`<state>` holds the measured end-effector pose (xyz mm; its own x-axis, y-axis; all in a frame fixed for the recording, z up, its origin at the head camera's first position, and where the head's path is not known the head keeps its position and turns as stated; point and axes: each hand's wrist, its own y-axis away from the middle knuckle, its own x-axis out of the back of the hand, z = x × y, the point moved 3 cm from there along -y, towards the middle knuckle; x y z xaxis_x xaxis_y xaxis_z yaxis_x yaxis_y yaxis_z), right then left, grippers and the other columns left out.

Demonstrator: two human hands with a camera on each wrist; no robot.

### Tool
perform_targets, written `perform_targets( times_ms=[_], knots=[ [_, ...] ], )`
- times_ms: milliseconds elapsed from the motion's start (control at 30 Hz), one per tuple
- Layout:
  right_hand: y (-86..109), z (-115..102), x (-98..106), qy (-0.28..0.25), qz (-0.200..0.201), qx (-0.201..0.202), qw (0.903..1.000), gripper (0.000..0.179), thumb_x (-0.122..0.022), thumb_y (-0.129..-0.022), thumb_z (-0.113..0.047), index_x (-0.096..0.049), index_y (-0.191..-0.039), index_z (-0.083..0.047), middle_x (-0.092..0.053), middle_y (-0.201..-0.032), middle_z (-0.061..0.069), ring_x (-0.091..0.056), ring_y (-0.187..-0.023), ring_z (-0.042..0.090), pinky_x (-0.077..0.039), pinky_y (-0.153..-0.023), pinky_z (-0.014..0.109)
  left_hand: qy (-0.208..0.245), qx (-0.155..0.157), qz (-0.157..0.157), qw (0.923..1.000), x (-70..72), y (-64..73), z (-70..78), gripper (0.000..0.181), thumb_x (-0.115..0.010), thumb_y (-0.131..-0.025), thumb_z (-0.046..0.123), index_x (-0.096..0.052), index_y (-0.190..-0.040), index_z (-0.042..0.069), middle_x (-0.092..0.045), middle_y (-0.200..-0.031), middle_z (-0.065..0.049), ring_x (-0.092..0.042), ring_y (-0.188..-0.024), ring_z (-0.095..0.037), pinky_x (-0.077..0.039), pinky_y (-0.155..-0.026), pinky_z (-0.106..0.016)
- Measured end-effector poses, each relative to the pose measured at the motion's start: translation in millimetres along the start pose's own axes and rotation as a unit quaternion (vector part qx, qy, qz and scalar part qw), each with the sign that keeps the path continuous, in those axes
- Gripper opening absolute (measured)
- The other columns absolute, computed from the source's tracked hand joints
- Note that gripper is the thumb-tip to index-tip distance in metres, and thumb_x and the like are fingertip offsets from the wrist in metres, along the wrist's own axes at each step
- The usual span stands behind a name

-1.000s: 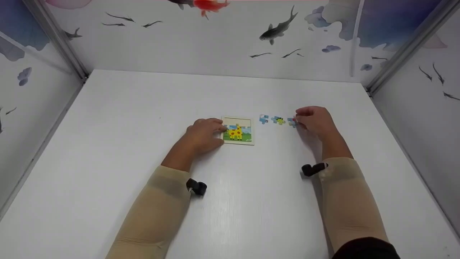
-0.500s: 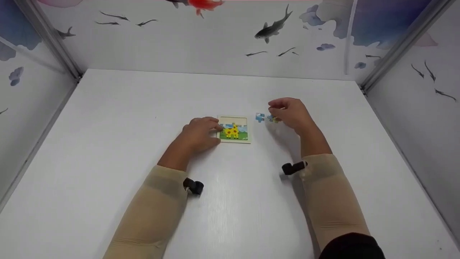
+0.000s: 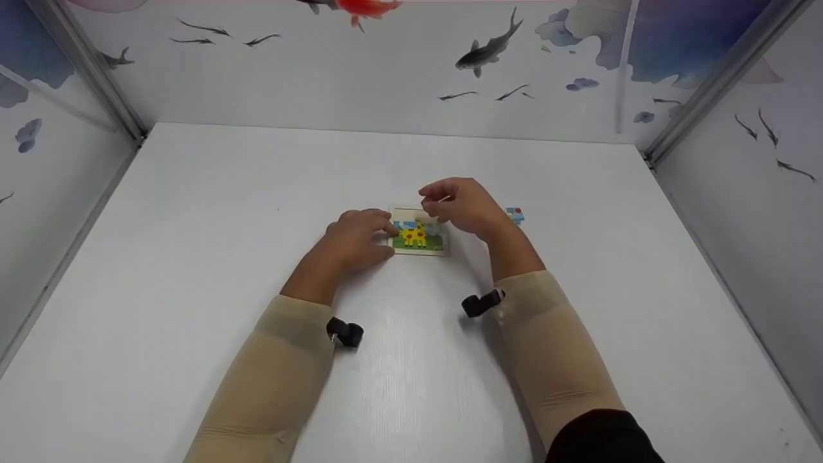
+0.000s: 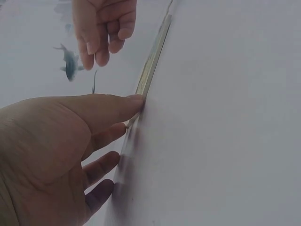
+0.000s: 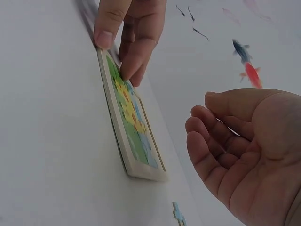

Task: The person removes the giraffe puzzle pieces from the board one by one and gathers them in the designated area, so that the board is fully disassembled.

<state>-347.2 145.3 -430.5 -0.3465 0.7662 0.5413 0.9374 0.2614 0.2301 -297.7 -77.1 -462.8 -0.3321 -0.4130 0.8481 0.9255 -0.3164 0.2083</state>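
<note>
A small wooden-framed jigsaw puzzle (image 3: 421, 244) with a yellow giraffe picture lies flat on the white table; the upper strip of its tray is bare wood. My left hand (image 3: 360, 241) holds the frame at its left side, the thumb at the near corner and the other fingers along the far part. Over the frame's upper right corner hovers my right hand (image 3: 466, 206), fingers loosely bent, with nothing visible between thumb and fingertips. A loose puzzle piece (image 3: 514, 214), blue with a red spot, lies right of the right wrist. Other loose pieces are hidden behind that hand.
A loose blue piece (image 5: 178, 214) lies beyond the frame's right end in the right wrist view. The white table (image 3: 225, 193) is bounded by a back wall (image 3: 321, 83) printed with fish, and by side walls.
My right hand has swept left, from beside the rightmost piece, past the others, to over the puzzle frame. That rightmost piece stays on the table. The left hand has kept its hold.
</note>
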Motion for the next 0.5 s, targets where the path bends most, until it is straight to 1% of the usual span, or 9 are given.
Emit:
perform_targets(
  times_ms=[133, 267, 367, 500],
  knots=[
    [-5.1, -6.7, -11.5, 0.001, -0.013, 0.009, 0.9999, 0.035, -0.071, -0.104, -0.027, -0.072, -0.138, -0.019, -0.070, -0.127, 0.002, -0.070, -0.113, 0.021, -0.060, -0.102, 0.036, 0.005, -0.006, 0.000, 1.0000, 0.0, -0.7, -1.5, 0.039, -0.070, -0.101, 0.034, -0.071, -0.139, 0.027, -0.044, -0.171, 0.007, -0.030, -0.164, -0.032, -0.026, -0.130, -0.066],
    [-8.5, -8.9, -21.5, 0.019, -0.019, 0.011, 0.9996, 0.034, -0.072, -0.104, -0.030, -0.073, -0.136, -0.021, -0.070, -0.125, 0.000, -0.067, -0.114, 0.021, -0.059, -0.102, 0.037, 0.006, -0.009, -0.001, 0.9999, -0.2, -2.1, -2.8, 0.037, -0.071, -0.101, 0.035, -0.072, -0.137, 0.028, -0.045, -0.170, 0.009, -0.032, -0.163, -0.031, -0.027, -0.130, -0.066],
    [-10.0, -6.5, -27.8, 0.038, -0.019, 0.007, 0.9991, 0.031, -0.073, -0.102, -0.031, -0.075, -0.133, -0.023, -0.070, -0.124, -0.002, -0.065, -0.115, 0.021, -0.058, -0.102, 0.037, 0.007, -0.008, -0.001, 0.9999, -0.4, -2.9, -3.7, 0.037, -0.072, -0.100, 0.036, -0.072, -0.137, 0.030, -0.047, -0.169, 0.010, -0.033, -0.162, -0.030, -0.027, -0.130, -0.065],
    [-12.9, 0.3, -34.8, 0.047, -0.030, -0.001, 0.9984, 0.027, -0.074, -0.102, -0.028, -0.077, -0.129, -0.025, -0.071, -0.124, -0.002, -0.065, -0.116, 0.021, -0.057, -0.104, 0.037, 0.011, -0.009, -0.001, 0.9999, -0.7, -3.6, -5.0, 0.036, -0.073, -0.100, 0.036, -0.073, -0.136, 0.030, -0.047, -0.168, 0.010, -0.034, -0.162, -0.031, -0.028, -0.129, -0.066]
  ],
)
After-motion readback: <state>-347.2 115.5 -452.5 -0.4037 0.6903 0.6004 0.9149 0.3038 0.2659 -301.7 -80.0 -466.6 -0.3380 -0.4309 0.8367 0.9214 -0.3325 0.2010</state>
